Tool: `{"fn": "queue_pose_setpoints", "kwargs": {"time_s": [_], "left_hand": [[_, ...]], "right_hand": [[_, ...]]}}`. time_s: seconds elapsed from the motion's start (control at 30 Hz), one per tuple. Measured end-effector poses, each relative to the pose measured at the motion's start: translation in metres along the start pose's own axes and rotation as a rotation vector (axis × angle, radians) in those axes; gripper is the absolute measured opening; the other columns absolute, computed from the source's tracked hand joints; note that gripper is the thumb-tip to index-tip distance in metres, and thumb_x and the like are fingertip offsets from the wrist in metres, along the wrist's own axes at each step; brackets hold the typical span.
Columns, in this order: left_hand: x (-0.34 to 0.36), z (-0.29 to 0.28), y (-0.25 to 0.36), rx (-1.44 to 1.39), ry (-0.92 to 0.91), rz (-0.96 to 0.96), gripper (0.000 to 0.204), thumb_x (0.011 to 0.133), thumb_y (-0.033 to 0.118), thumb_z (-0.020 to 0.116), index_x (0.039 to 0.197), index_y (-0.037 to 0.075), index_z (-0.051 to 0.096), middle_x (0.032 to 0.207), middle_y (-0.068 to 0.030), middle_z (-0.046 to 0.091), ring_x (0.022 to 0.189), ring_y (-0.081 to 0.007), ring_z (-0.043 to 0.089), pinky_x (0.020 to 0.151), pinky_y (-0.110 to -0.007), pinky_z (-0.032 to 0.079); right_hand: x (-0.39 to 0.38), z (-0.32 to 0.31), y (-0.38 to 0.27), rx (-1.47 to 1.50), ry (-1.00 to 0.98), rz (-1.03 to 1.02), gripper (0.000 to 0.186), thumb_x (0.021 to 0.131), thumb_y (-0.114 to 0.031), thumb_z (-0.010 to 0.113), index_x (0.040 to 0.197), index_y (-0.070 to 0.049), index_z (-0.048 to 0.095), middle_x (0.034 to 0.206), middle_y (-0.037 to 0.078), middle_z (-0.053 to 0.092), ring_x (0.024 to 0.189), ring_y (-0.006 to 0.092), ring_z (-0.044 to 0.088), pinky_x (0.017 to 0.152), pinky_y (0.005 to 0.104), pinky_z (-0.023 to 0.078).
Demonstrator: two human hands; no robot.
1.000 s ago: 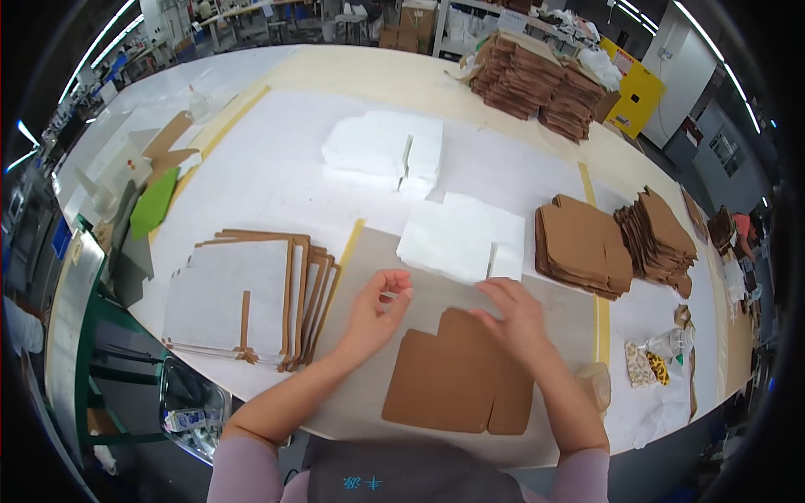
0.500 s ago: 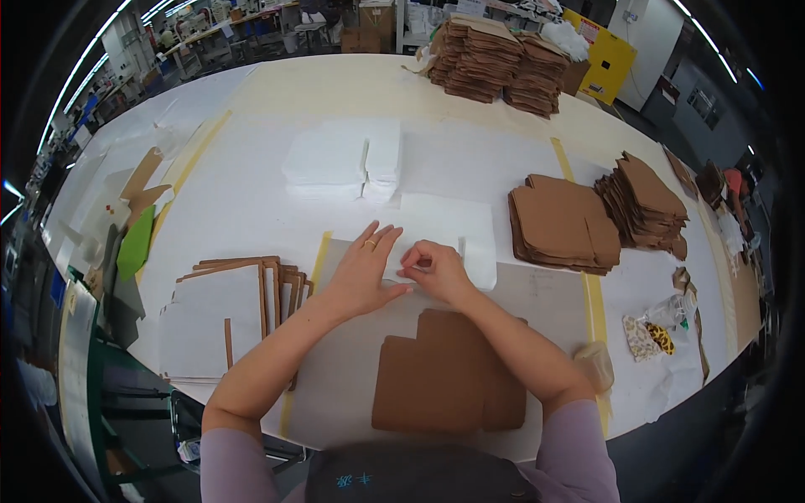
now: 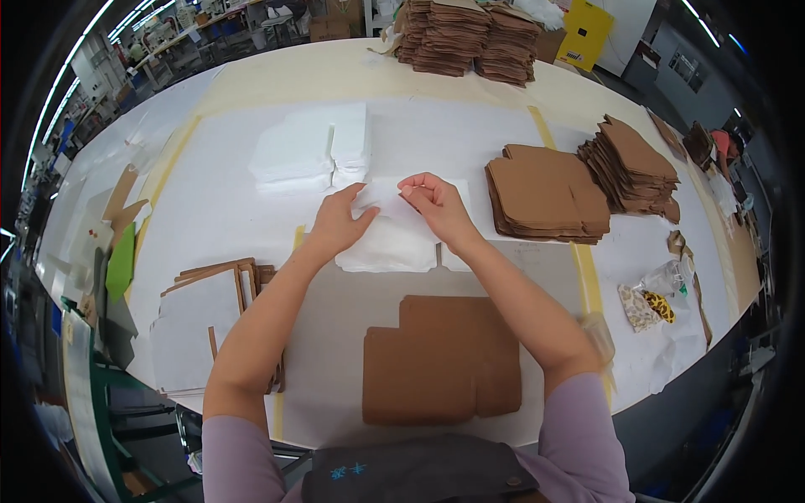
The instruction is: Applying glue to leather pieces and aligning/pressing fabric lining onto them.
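Observation:
My right hand (image 3: 432,205) pinches a thin white sheet (image 3: 390,194) above the middle stack of white sheets (image 3: 390,251), lifting it partly. Just left of it, my left hand (image 3: 340,218) has thumb and fingers apart beside the raised sheet. A taller white stack (image 3: 289,151) lies behind my hands. Nearer me, one brown cut piece (image 3: 440,360) with a notched outline and a slit lies flat on the grey board (image 3: 323,352).
Brown piles (image 3: 545,197) stand right, more (image 3: 436,33) at the far edge. White-faced, brown-edged pieces (image 3: 193,335) lie left, near a green piece (image 3: 122,260). Patterned bags (image 3: 637,306) and a translucent object (image 3: 597,339) lie right. A distant person (image 3: 725,142) is at the far right.
Both hands have moved forward from above the brown piece onto the middle white stack. My right fingers have closed into a pinch, and a white sheet is now partly raised.

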State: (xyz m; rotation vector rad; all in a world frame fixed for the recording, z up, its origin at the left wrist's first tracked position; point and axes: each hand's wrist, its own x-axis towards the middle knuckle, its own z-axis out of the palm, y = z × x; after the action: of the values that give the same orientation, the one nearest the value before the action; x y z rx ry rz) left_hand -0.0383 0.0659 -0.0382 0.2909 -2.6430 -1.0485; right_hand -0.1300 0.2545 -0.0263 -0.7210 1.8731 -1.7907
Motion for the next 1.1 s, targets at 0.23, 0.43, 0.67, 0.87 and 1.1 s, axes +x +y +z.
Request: {"fn": "queue_pose_setpoints", "kwargs": {"time_s": [0.23, 0.43, 0.67, 0.87, 1.1], "left_hand": [[-0.029, -0.026, 0.009, -0.066, -0.269, -0.102, 0.025, 0.087, 0.022, 0.071, 0.106, 0.006, 0.074, 0.114, -0.0154, 0.069, 0.088, -0.0259, 0.065, 0.081, -0.032, 0.050], [-0.025, -0.025, -0.015, -0.220, -0.302, 0.122, 0.025, 0.094, 0.026, 0.065, 0.106, 0.005, 0.073, 0.105, -0.0113, 0.072, 0.088, -0.0193, 0.062, 0.083, -0.032, 0.049], [0.036, -0.052, 0.000, -0.013, -0.563, -0.268, 0.039, 0.096, 0.041, 0.063, 0.104, 0.004, 0.073, 0.081, 0.0019, 0.063, 0.069, -0.0067, 0.047, 0.063, -0.027, 0.045], [0.091, -0.067, 0.004, -0.473, -0.366, -0.324, 0.039, 0.097, 0.037, 0.061, 0.116, 0.003, 0.066, 0.108, -0.0009, 0.064, 0.100, -0.0088, 0.060, 0.085, -0.029, 0.057], [0.114, -0.094, 0.025, -0.714, 0.060, 0.147, 0.041, 0.101, 0.033, 0.055, 0.116, -0.004, 0.064, 0.113, -0.0052, 0.065, 0.107, -0.0134, 0.061, 0.108, -0.034, 0.047]], "right_hand": [[-0.088, -0.081, -0.002, -1.010, -0.092, -0.273, 0.031, 0.086, -0.022, 0.073, 0.113, -0.009, 0.064, 0.115, 0.006, 0.067, 0.107, 0.0267, 0.062, 0.089, 0.0372, 0.052], [-0.093, -0.097, 0.030, -0.913, -0.148, -0.482, 0.017, 0.085, -0.014, 0.072, 0.099, -0.007, 0.068, 0.110, 0.006, 0.067, 0.102, 0.0259, 0.063, 0.090, 0.0391, 0.051], [-0.038, -0.122, 0.002, -0.202, -0.197, 0.399, 0.015, 0.084, -0.016, 0.078, 0.086, -0.005, 0.068, 0.090, -0.001, 0.066, 0.087, 0.0092, 0.061, 0.075, 0.0236, 0.052], [0.043, -0.115, -0.033, -0.328, 0.128, 0.258, 0.016, 0.095, -0.018, 0.065, 0.098, -0.002, 0.064, 0.092, 0.001, 0.060, 0.085, 0.0105, 0.061, 0.079, 0.0237, 0.055], [0.074, -0.106, -0.086, 0.196, 0.416, -0.409, 0.033, 0.097, -0.017, 0.058, 0.122, 0.003, 0.050, 0.093, 0.006, 0.058, 0.081, 0.0127, 0.060, 0.095, 0.0297, 0.056]]}}
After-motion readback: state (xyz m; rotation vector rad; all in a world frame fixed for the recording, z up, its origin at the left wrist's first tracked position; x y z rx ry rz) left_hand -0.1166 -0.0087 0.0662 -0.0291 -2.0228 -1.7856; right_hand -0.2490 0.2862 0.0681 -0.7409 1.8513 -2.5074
